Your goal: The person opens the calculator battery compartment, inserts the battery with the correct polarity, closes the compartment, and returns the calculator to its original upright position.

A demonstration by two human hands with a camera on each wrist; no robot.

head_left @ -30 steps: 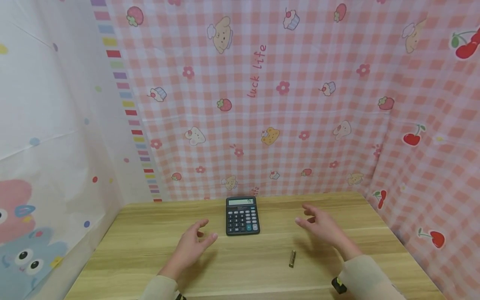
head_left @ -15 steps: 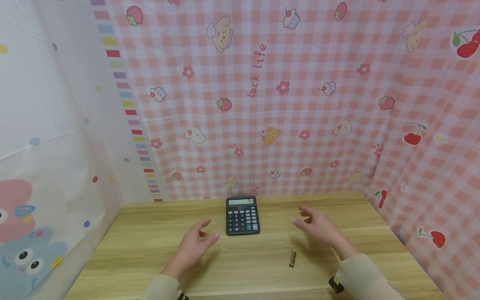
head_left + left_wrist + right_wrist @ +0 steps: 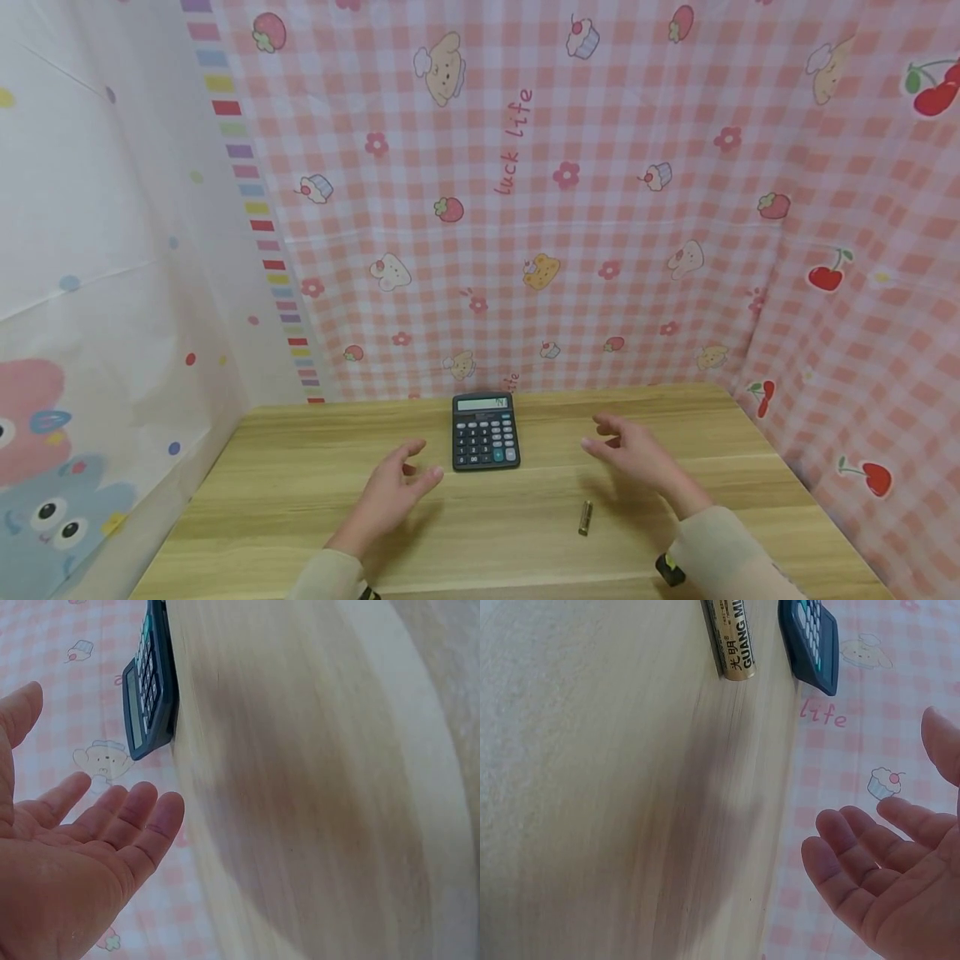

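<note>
A dark calculator [image 3: 485,432] lies face up near the back of the wooden table, digits showing on its display. Nearer the front and to its right is a gold battery [image 3: 585,517] with printed lettering, lying on its side. My left hand [image 3: 392,492] hovers left of the calculator, fingers loosely bent and holding nothing. Over the table to the right, my right hand [image 3: 637,457] is also bare of any object, above and behind the battery. Both wrist views show each palm [image 3: 60,885] with relaxed fingers, apart from the calculator and the battery [image 3: 733,641].
The wooden table [image 3: 262,483] reaches back to a pink checked cloth [image 3: 480,250] hanging behind it. A white patterned cloth [image 3: 150,275] hangs on the left, and more checked cloth hangs on the right.
Both hands have drifted slightly inward, the left one to the right and the right one to the left. The calculator and battery have stayed in place.
</note>
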